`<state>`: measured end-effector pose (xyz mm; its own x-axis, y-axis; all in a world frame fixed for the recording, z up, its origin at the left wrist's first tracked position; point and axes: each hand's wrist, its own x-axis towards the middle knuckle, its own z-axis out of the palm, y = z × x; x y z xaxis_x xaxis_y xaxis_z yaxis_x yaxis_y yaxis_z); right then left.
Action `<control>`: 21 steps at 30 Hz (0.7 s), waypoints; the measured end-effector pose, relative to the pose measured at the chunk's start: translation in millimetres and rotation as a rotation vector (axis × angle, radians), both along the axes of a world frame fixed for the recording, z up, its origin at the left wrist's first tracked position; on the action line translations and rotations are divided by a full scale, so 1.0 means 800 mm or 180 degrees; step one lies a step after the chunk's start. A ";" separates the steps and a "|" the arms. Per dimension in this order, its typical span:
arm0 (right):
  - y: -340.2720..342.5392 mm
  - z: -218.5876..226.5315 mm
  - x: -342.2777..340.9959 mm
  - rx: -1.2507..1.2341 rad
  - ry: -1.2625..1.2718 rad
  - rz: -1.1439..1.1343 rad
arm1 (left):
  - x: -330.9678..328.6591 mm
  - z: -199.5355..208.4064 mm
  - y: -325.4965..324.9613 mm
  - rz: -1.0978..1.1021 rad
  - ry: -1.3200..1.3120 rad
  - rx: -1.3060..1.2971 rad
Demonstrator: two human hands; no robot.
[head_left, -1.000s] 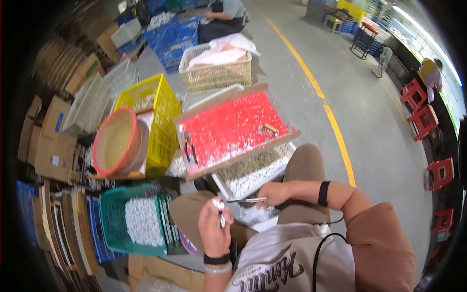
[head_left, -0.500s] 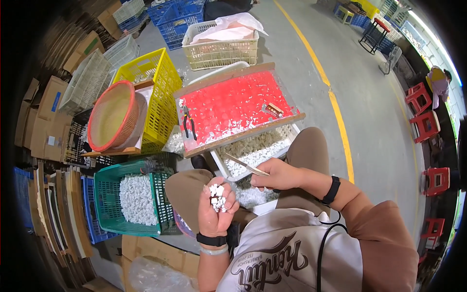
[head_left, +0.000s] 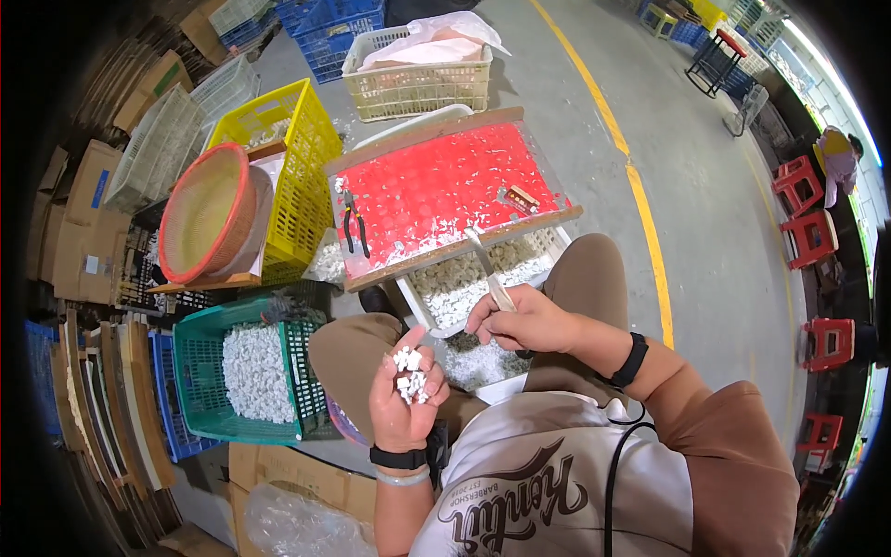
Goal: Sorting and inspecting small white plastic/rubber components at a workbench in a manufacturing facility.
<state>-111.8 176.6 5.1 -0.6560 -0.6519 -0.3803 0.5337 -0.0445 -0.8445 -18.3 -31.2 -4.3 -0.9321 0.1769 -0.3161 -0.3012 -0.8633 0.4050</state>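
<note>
My left hand is turned palm up with the fingers curled around a small heap of white chunky pieces. My right hand grips a knife by its pale handle. The knife's blade slants up and away, its tip at the near edge of the red-topped board. Black-handled pliers lie on the board's left side, and a small brown block on its right. White scraps are scattered over the red surface. Below the board, a white tray holds many more white pieces.
At the left, a green basket holds white pieces. Behind it stand a yellow crate and an orange-rimmed sieve. A cream crate sits beyond the board. Red stools line the right side, past a yellow floor line.
The knife has swung from pointing left to pointing up and away, toward the board's edge. My left hand has shifted slightly left, with its index finger more extended and the white pieces still in it.
</note>
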 end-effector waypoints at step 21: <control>0.033 -0.106 -0.072 0.0378 -0.0758 -0.1210 | 0.139 -0.234 -0.229 0.1542 -0.0374 -0.3426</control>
